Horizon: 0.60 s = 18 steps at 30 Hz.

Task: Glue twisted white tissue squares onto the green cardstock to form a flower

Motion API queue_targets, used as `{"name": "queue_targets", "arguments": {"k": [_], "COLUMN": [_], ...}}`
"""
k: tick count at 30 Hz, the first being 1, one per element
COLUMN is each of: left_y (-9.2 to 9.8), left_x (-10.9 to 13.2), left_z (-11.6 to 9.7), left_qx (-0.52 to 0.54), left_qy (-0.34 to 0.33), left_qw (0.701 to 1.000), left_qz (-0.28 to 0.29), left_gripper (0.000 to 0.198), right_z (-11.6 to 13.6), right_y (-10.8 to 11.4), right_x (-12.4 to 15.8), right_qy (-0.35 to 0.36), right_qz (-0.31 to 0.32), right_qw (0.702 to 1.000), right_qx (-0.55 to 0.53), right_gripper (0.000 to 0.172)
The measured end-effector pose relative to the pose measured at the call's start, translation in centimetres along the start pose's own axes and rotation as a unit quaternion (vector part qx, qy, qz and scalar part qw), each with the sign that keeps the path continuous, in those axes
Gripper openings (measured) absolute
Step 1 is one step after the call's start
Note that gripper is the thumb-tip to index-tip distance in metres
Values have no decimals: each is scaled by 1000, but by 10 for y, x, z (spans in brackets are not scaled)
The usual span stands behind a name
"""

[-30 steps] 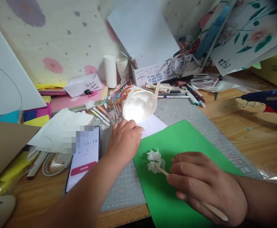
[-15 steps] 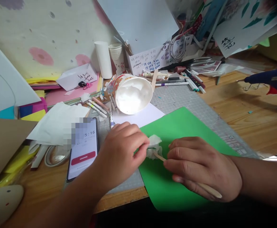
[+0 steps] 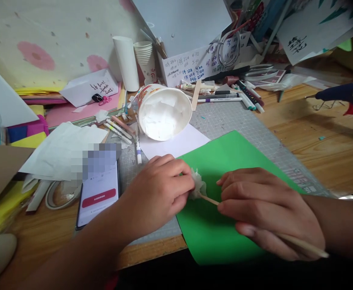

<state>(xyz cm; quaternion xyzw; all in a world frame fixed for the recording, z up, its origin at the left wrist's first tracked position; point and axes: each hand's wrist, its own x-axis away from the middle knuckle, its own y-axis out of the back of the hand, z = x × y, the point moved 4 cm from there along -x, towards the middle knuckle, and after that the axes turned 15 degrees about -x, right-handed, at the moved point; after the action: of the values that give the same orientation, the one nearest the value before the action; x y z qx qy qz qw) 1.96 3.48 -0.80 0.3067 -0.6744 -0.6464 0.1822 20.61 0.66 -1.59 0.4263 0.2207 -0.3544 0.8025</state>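
Pinched in the fingers of my left hand (image 3: 161, 189) is a crumpled piece of white tissue paper (image 3: 198, 186), partly hidden by the fingertips. My right hand (image 3: 267, 211) grips a thin wooden stick (image 3: 209, 200). One tip of the stick touches the tissue; the other end sticks out beyond the palm at lower right. Both hands are above a green sheet of paper (image 3: 225, 245), which lies over the grey cutting mat (image 3: 264, 141) and reaches past the table's front edge.
A paper tub (image 3: 166, 114) with white tissue inside lies tipped beyond my hands. At left are a phone (image 3: 99, 193), a tape roll (image 3: 55, 197) and white paper. Markers (image 3: 249, 96) and paper cups (image 3: 144, 60) stand behind; a glue gun (image 3: 345, 96) is at right.
My right hand has shifted right and drawn the stick back a little. My left fingers have closed further around the tissue, which looks more gathered. The view has moved slightly.
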Motion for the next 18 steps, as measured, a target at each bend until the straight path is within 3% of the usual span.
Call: {"name": "queue_targets", "arguments": {"k": [6,18], "left_y": [1,2], "left_x": [0,1], "left_z": [-1,2], "left_qx": [-7,-12], "left_qy": [-6,-17], "left_qw": [1000,1000], "left_qz": [4,14], "left_gripper": [20,21], "right_z": [-7,-5], "right_y": [2,-4], "right_x": [4,-8], "right_qy": [-30,-52], "right_qz": [-41,21], "right_qw": [999,998], "right_qx": [-18,32], "right_gripper": [23,13]}}
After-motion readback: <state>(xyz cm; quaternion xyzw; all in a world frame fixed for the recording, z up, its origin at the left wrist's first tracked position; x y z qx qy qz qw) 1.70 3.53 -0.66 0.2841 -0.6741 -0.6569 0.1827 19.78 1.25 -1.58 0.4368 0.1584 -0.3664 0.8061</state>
